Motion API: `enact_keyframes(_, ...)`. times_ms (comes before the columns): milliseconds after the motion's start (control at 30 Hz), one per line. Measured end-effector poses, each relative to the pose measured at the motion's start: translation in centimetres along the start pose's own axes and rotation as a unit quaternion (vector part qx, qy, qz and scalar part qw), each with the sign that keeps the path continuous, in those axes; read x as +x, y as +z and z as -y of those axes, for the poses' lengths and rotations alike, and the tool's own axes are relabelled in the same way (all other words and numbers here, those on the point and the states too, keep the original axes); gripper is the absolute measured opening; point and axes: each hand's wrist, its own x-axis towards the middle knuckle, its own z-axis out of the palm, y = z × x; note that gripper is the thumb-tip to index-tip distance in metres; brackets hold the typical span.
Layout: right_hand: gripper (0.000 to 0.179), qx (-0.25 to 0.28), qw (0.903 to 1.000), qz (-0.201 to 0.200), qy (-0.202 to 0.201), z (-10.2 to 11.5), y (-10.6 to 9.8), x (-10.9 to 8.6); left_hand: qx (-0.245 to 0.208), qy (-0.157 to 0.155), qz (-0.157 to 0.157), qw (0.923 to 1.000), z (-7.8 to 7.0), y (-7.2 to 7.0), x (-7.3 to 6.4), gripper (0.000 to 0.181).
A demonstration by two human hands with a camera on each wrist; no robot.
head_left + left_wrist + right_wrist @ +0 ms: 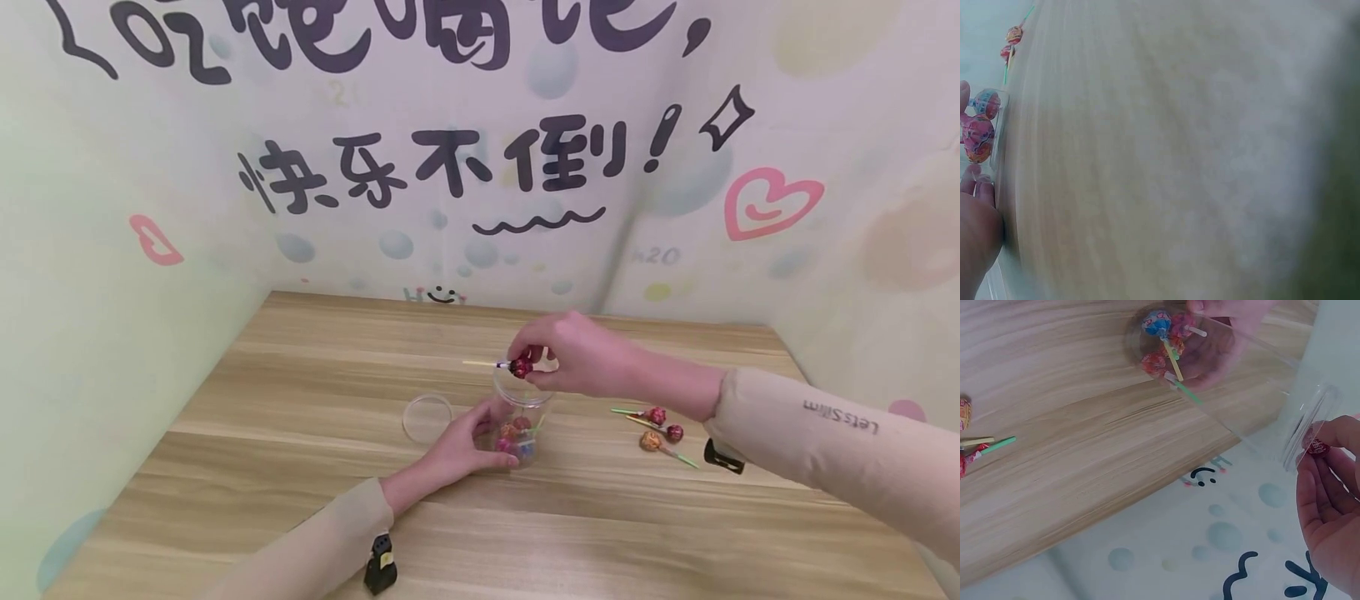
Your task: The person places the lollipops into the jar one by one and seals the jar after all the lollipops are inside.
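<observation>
Right sleeve [832, 446], upside-down print perhaps "LetsSlim"; right grip [576, 354] pinches lollipop [521, 367]; left grip [459, 448] holds jar [528, 410]; wall [360, 250] reads "快乐不倒!"

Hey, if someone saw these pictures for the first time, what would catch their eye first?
Probably the big dark lettering across the back wall. Next, at the table's middle, the right hand pinches a dark red lollipop at the mouth of a clear jar that the left hand holds. Three more wrapped lollipops lie right of the jar.
</observation>
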Motion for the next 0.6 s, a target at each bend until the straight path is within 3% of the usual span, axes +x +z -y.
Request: enact_keyframes(600, 0.018, 0.005, 0.9978, 0.063, -0.02, 0.4, 0.3, 1.1, 0.003, 0.009, -0.005, 0.9999, 0.3, 0.0, 0.2, 0.072)
